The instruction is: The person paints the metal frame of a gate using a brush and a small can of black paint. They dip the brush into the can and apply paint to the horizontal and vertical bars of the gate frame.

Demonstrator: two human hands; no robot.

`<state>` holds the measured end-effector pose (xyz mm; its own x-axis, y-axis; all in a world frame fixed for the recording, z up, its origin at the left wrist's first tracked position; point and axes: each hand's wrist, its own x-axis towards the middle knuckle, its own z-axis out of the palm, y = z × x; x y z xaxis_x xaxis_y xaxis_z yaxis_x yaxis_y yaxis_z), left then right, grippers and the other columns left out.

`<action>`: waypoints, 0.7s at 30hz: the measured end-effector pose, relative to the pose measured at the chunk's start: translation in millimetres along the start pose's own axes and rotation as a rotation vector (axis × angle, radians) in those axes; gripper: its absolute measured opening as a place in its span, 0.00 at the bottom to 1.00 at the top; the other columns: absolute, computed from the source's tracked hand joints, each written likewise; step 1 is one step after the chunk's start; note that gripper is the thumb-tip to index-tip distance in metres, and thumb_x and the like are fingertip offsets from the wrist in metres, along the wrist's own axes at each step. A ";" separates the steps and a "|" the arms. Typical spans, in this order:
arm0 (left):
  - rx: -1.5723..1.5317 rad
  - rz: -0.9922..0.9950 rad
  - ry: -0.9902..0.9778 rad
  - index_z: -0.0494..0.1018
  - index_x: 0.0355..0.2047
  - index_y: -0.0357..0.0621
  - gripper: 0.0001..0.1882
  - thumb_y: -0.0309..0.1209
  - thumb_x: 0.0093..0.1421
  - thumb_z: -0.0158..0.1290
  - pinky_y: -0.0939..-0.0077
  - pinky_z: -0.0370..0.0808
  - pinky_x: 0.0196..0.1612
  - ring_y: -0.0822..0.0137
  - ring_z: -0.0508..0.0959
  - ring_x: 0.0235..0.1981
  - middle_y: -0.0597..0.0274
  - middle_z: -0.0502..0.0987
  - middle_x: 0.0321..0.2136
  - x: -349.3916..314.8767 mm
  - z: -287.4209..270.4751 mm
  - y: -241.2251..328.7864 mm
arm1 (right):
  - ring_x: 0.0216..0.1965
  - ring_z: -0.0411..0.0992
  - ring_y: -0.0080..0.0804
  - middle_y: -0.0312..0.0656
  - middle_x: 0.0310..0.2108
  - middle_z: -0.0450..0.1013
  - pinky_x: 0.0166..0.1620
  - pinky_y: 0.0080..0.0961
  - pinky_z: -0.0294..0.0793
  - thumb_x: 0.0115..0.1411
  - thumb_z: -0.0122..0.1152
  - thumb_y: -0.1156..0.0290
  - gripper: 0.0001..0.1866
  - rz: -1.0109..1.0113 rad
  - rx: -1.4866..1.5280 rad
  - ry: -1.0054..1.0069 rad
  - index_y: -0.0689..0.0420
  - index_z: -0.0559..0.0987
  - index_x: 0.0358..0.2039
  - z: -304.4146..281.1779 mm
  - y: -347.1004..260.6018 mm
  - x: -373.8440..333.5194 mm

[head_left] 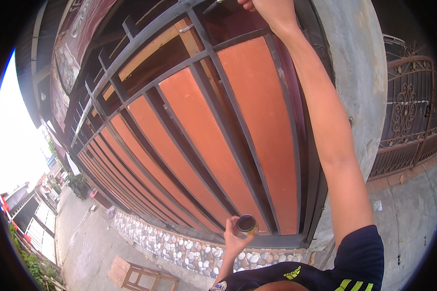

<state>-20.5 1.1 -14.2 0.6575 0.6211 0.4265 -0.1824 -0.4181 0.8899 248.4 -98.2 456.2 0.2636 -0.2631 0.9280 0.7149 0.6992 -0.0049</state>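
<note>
My left hand [234,241] is closed around a small open tin can [248,224] filled with something dark, held low in front of the gate. Stretched up past the gate's upper right corner, my right hand [272,12] is cut off by the top edge of the view. Its visible fingers are curled; what they hold is mostly out of view. A small pale tip [220,1] shows just left of them, against the gate's top bars. The metal gate [206,36] has dark grey bars and tall orange panels [257,121].
A grey concrete pillar [357,97] stands right of the gate, with a brown ornamental gate [405,111] beyond. Below runs a pebbled strip [179,250]. A small wooden stool [143,276] is at lower left, on the paved lane [77,233]. A banner [70,53] hangs at upper left.
</note>
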 end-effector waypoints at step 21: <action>-0.006 -0.027 -0.040 0.61 0.47 0.39 0.34 0.26 0.45 0.70 0.73 0.73 0.53 0.68 0.76 0.48 0.57 0.74 0.43 -8.0 -0.1 -5.3 | 0.14 0.73 0.29 0.44 0.14 0.74 0.20 0.25 0.72 0.63 0.53 0.67 0.18 0.131 -0.286 -0.196 0.68 0.78 0.23 -11.4 8.4 -6.1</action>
<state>-24.8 -1.6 -22.3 0.6908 0.6051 0.3958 -0.1682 -0.3978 0.9019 260.2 -98.3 446.3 0.2556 -0.0322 0.9662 0.8426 0.4975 -0.2064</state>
